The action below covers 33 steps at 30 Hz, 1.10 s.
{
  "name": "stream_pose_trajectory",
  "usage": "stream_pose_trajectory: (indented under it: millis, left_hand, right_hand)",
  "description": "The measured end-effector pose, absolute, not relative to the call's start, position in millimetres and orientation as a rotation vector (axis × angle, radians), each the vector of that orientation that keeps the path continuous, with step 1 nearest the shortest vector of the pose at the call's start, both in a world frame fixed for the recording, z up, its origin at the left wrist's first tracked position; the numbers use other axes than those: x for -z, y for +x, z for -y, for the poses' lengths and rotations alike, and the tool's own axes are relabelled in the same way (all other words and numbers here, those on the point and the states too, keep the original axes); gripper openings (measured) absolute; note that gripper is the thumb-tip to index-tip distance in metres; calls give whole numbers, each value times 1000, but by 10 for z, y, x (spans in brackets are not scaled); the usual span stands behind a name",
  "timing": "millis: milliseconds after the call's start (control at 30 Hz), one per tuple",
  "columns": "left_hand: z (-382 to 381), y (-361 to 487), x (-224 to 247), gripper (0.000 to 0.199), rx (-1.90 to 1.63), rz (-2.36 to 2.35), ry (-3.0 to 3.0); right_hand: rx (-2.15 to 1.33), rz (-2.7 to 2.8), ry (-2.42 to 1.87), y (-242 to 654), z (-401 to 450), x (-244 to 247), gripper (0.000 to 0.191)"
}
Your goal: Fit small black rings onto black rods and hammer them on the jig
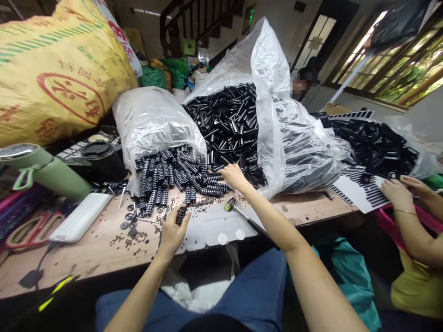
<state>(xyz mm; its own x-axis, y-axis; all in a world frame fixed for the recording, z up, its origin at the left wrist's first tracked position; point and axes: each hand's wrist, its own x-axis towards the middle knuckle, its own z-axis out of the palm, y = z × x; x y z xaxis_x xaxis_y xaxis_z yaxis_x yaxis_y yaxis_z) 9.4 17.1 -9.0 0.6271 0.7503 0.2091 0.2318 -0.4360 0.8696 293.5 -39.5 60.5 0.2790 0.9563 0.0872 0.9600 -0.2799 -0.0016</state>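
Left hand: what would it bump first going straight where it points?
Probably the ribbed black pieces heaped ahead of the left hand, though its height above the table is hard to tell.

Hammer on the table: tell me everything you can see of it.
The hammer has a small head, yellow-green at one end and dark at the other. Its shaft looks like silvery metal near the head, then becomes a black grip. It lies slantwise over the whitish sheet on the wooden table, grip toward the front edge, beside the right forearm. Neither the left hand nor the right hand holds it. The grip's end is unclear.
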Motion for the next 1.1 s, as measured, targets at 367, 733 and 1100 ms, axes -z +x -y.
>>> stream_pose_trajectory:
  millis: [367, 733, 1100]
  left_hand:
    - [-11, 461, 224, 19, -468, -730, 1919]
    - [133, 774, 184, 12, -229, -707, 2727]
    - [292, 488, -39, 35, -19, -634, 846]
  right_hand:
    - [1, 1840, -1968, 2075, 937, -431, 28]
    - [2, 1264, -1909, 1978, 1719, 246, 17]
    - [-118, 1366, -1614, 1709, 1557, 119, 120]
